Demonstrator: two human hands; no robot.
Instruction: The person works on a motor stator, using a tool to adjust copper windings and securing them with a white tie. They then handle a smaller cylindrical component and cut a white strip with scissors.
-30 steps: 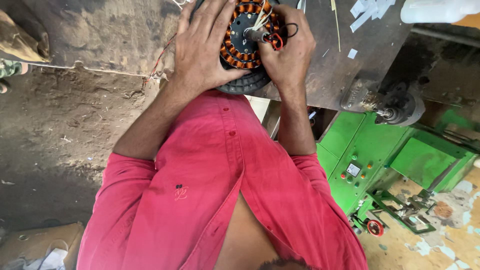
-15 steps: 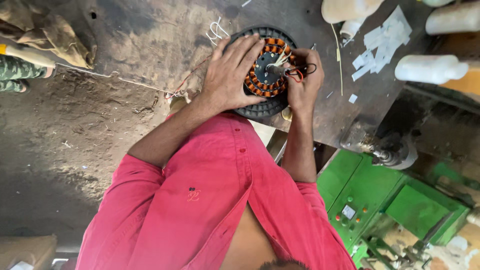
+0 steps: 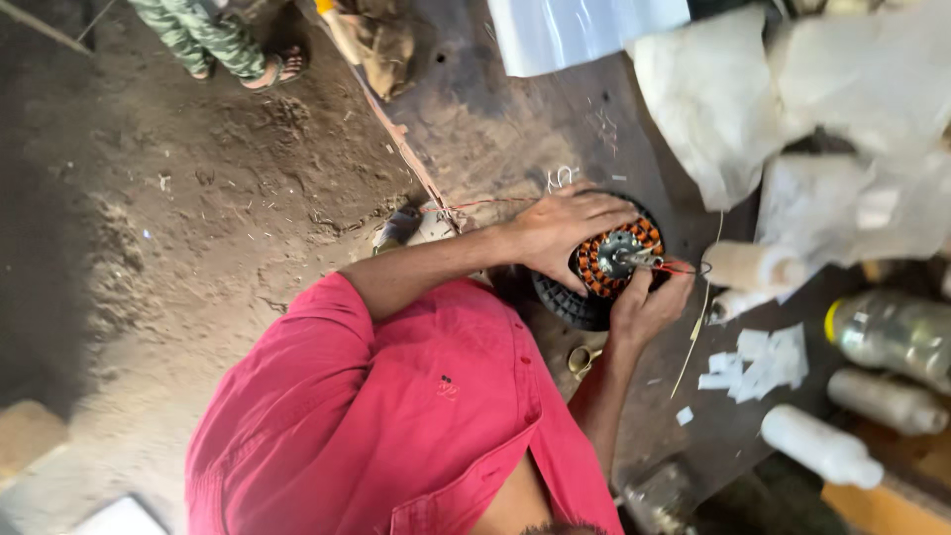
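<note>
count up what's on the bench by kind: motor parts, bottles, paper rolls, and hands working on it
Motor stators: 1, the copper-wound stator under the left hand and right hand
Bottles: 3, white bottle, grey bottle, clear bottle
Paper rolls: 1, roll
Hands: 2
Total: 7
</note>
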